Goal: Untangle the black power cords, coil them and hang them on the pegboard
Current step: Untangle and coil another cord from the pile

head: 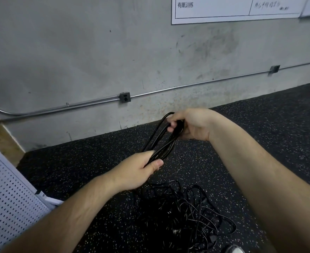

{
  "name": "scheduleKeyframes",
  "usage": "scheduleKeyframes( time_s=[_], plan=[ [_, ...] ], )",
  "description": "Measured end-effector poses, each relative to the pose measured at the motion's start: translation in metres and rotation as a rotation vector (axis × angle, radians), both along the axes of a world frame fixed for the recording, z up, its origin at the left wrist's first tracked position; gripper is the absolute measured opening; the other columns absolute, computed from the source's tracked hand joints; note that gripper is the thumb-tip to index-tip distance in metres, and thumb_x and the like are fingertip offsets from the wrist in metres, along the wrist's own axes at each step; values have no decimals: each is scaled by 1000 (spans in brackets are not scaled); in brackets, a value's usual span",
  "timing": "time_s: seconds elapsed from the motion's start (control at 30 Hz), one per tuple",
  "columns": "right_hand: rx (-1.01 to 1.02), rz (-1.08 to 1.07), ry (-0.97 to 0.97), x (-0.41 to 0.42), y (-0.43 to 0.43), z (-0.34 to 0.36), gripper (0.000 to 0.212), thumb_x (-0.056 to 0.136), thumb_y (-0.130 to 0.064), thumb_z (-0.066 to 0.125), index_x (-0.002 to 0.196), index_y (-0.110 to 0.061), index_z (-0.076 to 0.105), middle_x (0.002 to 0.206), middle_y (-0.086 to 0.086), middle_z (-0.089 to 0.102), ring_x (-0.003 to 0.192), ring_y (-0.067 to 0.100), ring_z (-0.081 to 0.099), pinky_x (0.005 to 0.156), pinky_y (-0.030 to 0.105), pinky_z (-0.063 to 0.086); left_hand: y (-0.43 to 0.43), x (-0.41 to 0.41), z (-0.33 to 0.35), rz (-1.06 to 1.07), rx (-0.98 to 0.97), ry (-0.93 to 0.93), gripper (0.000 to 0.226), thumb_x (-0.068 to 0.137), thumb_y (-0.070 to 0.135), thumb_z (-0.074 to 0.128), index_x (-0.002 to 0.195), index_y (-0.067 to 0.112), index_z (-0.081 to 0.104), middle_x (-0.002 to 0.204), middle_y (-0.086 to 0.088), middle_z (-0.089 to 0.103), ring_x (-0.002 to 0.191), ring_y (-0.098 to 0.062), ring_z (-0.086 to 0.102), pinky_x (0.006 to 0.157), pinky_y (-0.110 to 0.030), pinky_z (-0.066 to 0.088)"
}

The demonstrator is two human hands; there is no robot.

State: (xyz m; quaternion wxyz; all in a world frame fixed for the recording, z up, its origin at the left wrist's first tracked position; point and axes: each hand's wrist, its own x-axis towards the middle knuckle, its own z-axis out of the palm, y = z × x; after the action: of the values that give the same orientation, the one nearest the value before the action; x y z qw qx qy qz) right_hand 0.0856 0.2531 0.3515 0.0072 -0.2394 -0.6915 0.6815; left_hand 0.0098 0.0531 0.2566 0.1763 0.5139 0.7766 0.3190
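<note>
While my left hand (pixel 136 172) pinched the low end of the coil (pixel 161 141) and my right hand (pixel 192 125) gripped its top, I judged a slack grip could spill loops into the pile (pixel 183 212) on the floor (pixel 95 161), snarling them short of the pegboard (pixel 8 198).

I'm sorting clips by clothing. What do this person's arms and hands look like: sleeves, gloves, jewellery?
Both are bare. The left hand and right hand wear no gloves, and no rings show on the fingers in view. The left forearm and right forearm carry no sleeve, watch or band as far as the frame edge. No markings show.
</note>
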Motion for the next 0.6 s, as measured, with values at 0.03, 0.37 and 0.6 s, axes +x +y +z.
scheduleKeyframes(
  time_s=[0.03, 0.37, 0.6],
  plan=[
    [3, -53, 26, 0, -1, -1, 6, 99, -10, 59, 94, -13, 60, 63, -2, 61, 64, 14, 66, 66, 30, 56, -1, -3, 1, 9, -28, 28, 26, 105, 42, 48, 86, 27, 56, 68, 26, 61, 62, 5, 57, 64, -21, 46],
    [-462, -81, 349, 4, -11, 0, 14, 103, 0, 44, 114, -5, 51, 67, 1, 54, 54, 12, 53, 66, 38, 62, -1, -15, 1, 5, -71, 129, 16, 108, 35, 43, 103, 29, 57, 78, 5, 73, 80, -5, 71, 82, -28, 55],
    [-590, -135, 514, -7, -25, 0, 25, 104, 6, 39, 110, -4, 61, 77, 6, 59, 61, 12, 58, 69, 37, 64, -7, -18, -3, 10, 144, -428, 17, 106, 18, 49, 101, 12, 65, 65, 6, 56, 64, -10, 52, 65, -25, 42]
  ],
)
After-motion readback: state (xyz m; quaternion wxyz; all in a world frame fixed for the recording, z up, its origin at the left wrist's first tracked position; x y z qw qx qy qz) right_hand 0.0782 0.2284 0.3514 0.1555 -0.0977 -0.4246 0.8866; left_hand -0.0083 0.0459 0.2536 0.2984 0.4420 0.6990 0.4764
